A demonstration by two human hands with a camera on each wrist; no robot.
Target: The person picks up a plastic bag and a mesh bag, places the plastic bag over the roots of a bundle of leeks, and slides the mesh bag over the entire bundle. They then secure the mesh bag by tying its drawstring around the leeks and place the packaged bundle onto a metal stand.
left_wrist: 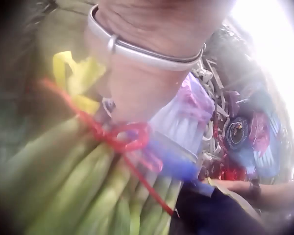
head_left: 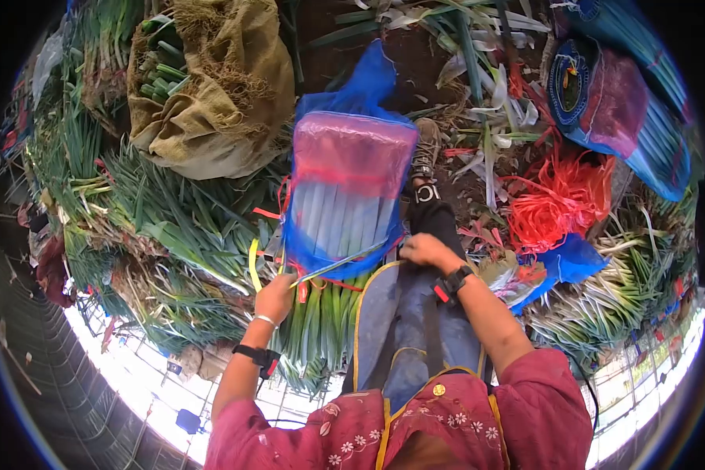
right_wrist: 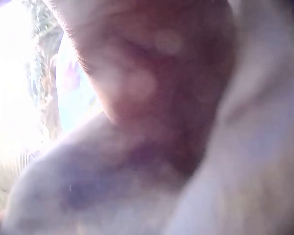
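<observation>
A bundle of leeks (head_left: 321,321) lies in a blue mesh bag (head_left: 352,251) before the person, with pink plastic (head_left: 356,149) over its far part. The green leaves stick out of the near end, tied with red ribbon (left_wrist: 132,134). My left hand (head_left: 276,298) grips a pale band (head_left: 341,262) at the bag's left near corner. This band runs slantwise across the bag's mouth to my right hand (head_left: 431,252), whose curled fingers pinch its other end beside the right edge. A yellow strip (head_left: 254,265) hangs near the left hand. The right wrist view is blurred by the hand close up.
A burlap sack (head_left: 211,94) with greens stands at the upper left. Loose leeks (head_left: 172,227) heap along the left, more lie at the right. A pile of red plastic ribbon (head_left: 560,204) and another wrapped blue bundle (head_left: 627,110) sit to the right. A shoe (head_left: 424,149) is beside the bag.
</observation>
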